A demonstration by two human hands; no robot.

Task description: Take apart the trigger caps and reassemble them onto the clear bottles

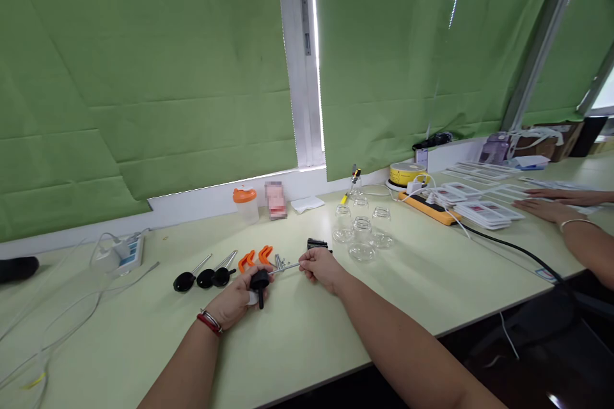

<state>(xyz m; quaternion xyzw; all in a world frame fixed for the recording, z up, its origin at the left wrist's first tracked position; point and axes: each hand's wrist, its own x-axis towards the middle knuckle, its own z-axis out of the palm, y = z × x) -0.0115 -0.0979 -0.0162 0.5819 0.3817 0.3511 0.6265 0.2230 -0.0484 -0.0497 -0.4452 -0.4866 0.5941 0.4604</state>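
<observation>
My left hand (pixel 231 305) is closed around a round black plastic cap (pixel 259 279) with a short stem pointing down. A thin metal rod (pixel 286 268) runs from the cap toward the right. At the rod's far end, my right hand (pixel 322 268) pinches it between thumb and fingers. Left of my hands lie several similar black caps (pixel 183 281) with metal rods. Just beyond my hands are orange angled plastic pieces (pixel 246 261) and small metal parts (pixel 279 262). A black ridged piece (pixel 316 243) lies behind my right hand, partly hidden by it.
Several clear glass jars (pixel 362 241) stand right of my hands. At the back are an orange-lidded cup (pixel 246 206) and a yellow-sided round container (pixel 407 173). A power strip (pixel 129 254) with cables lies left. At right, another person's hands (pixel 547 209) rest near stacked cards (pixel 484 212).
</observation>
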